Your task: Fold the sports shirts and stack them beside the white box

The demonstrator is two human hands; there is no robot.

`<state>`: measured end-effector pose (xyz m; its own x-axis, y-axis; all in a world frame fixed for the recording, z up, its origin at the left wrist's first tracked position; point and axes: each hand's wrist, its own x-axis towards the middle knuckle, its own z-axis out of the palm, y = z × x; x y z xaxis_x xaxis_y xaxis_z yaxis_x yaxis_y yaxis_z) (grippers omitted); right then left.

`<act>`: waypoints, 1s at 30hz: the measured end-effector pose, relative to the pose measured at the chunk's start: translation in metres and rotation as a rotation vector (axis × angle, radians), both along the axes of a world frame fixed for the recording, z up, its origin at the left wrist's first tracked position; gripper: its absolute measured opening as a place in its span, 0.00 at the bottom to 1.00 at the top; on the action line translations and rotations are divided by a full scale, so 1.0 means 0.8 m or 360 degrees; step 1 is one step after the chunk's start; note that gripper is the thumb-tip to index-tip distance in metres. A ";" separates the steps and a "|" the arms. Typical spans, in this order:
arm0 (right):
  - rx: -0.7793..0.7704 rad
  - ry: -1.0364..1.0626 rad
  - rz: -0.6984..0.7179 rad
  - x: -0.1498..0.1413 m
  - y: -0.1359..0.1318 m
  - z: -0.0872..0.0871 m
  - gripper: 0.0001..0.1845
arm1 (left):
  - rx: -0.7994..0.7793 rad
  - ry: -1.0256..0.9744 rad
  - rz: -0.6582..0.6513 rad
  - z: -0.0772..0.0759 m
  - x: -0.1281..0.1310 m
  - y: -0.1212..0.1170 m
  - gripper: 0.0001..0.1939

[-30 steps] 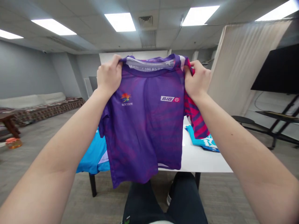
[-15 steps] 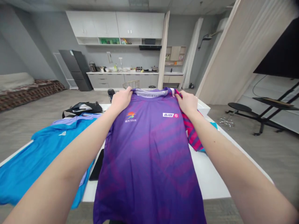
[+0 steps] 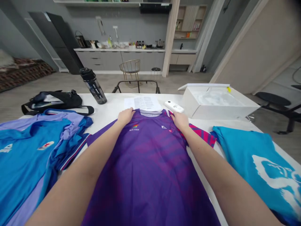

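Observation:
A purple short-sleeved sports jersey [image 3: 148, 175] with darker stripes and small chest logos lies flat on the white table [image 3: 113, 108], its collar pointing away from me. My left hand [image 3: 125, 116] is shut on the jersey's neckline at the left of the collar. My right hand [image 3: 180, 121] grips the other side of the neckline, close to a pink-striped sleeve [image 3: 202, 135] folded out beneath it. My forearms cover part of the jersey's front, and its lower end runs out of view.
A blue and lilac jersey [image 3: 28, 157] lies to the left, and a turquoise printed shirt [image 3: 254, 169] to the right. Beyond the collar are a paper sheet [image 3: 142, 103], white remote [image 3: 174, 106], white box [image 3: 218, 103], black bag [image 3: 55, 102] and dark bottle [image 3: 93, 86].
The jersey has come down from being held up in the air and now lies flat on the table. Both hands have moved down and forward with its collar, and the view has tilted down.

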<state>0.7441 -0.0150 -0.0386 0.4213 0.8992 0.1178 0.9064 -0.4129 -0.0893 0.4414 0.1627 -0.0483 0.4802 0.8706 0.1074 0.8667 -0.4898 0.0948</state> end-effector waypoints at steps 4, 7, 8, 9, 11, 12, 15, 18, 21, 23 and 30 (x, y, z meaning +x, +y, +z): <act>0.0285 -0.0153 -0.0032 -0.005 -0.002 0.003 0.23 | 0.0170 -0.0172 0.0044 -0.006 -0.019 -0.001 0.22; 0.0399 -0.0157 -0.0071 -0.025 -0.017 0.014 0.23 | 0.0147 -0.0214 0.0113 -0.001 -0.040 -0.011 0.24; 0.0371 -0.0124 -0.0049 -0.035 -0.022 0.017 0.23 | 0.0111 -0.0201 0.0143 0.001 -0.048 -0.015 0.25; 0.0322 -0.0081 -0.0010 -0.047 -0.026 0.018 0.22 | 0.0085 -0.0178 0.0177 0.002 -0.056 -0.020 0.26; 0.0199 0.0028 0.0057 -0.069 -0.033 0.018 0.21 | 0.0070 -0.0110 0.0244 0.002 -0.073 -0.029 0.28; 0.0141 0.0096 0.0059 -0.079 -0.035 0.016 0.22 | 0.0080 -0.0075 0.0271 0.000 -0.081 -0.033 0.29; -0.0010 0.0372 -0.0084 -0.090 -0.038 0.008 0.31 | 0.0094 0.0017 0.0293 -0.006 -0.106 -0.041 0.29; -0.0140 0.0601 -0.0260 -0.076 -0.041 -0.002 0.38 | 0.0033 0.0084 0.0245 -0.009 -0.126 -0.040 0.27; -0.0225 0.0572 -0.0286 -0.051 -0.048 -0.013 0.40 | 0.0021 0.0077 0.0289 -0.007 -0.140 -0.032 0.30; -0.0231 0.0483 -0.0217 -0.034 -0.053 -0.019 0.41 | 0.0039 0.0104 0.0327 -0.004 -0.148 -0.022 0.32; -0.0262 0.0321 0.0037 0.009 -0.064 -0.031 0.37 | -0.0346 0.0109 0.0134 0.011 -0.205 0.015 0.41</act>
<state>0.7512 -0.0661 -0.0636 0.4006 0.9090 -0.1153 0.8864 -0.4163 -0.2024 0.2776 0.1747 -0.0394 0.4047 0.9069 -0.1173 0.9116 -0.3900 0.1300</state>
